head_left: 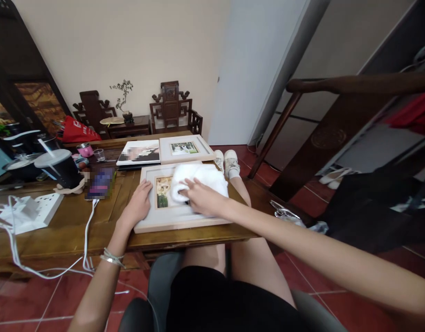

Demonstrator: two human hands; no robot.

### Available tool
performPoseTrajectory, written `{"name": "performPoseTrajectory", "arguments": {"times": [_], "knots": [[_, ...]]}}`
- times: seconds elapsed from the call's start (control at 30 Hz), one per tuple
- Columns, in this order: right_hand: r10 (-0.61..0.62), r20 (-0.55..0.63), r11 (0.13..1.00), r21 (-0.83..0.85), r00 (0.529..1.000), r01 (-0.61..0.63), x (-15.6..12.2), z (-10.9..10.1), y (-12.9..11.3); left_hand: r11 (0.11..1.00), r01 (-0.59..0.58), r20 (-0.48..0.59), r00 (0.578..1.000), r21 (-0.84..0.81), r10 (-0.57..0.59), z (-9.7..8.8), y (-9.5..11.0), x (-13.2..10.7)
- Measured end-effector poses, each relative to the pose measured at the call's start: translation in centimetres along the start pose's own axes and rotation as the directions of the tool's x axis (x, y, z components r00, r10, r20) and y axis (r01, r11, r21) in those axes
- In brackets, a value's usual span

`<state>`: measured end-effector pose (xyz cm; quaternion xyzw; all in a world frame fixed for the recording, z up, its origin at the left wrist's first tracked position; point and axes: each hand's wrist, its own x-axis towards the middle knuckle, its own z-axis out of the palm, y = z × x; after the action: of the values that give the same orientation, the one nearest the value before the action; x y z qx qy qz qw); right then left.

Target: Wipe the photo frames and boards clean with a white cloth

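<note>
A picture frame with a pale wooden border lies flat at the table's front edge, a small photo set in its wide white mat. My left hand grips the frame's left side, fingers curled onto the border. Over the right part of the frame, my right hand holds a fluffy white cloth against the surface. The bunched cloth covers part of the photo and the frame's right side. My right fingertips are partly sunk in the cloth and slightly blurred.
Behind lie another framed photo and a photo panel. Leftward are a phone on a white cable, a lidded drink cup, a power strip and a small glass. A wooden chair stands at right.
</note>
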<state>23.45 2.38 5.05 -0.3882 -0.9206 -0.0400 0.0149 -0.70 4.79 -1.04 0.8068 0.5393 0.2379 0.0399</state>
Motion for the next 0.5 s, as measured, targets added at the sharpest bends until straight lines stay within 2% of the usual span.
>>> {"name": "performPoseTrajectory", "arguments": {"times": [0.13, 0.23, 0.37, 0.43, 0.5], "knots": [[0.060, -0.057, 0.996, -0.057, 0.997, -0.063, 4.7, 1.2, 3.4, 1.000, -0.016, -0.001, 1.000, -0.003, 0.016, -0.1, -0.2, 0.0], [0.069, -0.050, 0.996, -0.055, 0.996, -0.072, 5.8, 1.3, 3.9, 1.000, -0.014, -0.003, 1.000, -0.005, 0.014, -0.1, -0.2, 0.1], [-0.006, 0.031, 1.000, -0.019, 0.999, 0.007, 2.9, 0.2, 1.9, 1.000, 0.007, -0.020, 1.000, -0.021, -0.007, -0.1, 0.1, 0.1], [-0.077, 0.143, 0.995, 0.071, 0.987, 0.067, 0.6, -1.5, 0.5, 1.000, 0.011, -0.032, 0.999, -0.024, -0.012, 0.0, 0.1, 0.1], [-0.166, 0.256, 0.974, 0.195, 0.952, 0.117, -1.4, -3.6, -0.8, 1.000, 0.010, -0.035, 0.999, -0.028, -0.011, 0.0, 0.2, 0.1]]}}
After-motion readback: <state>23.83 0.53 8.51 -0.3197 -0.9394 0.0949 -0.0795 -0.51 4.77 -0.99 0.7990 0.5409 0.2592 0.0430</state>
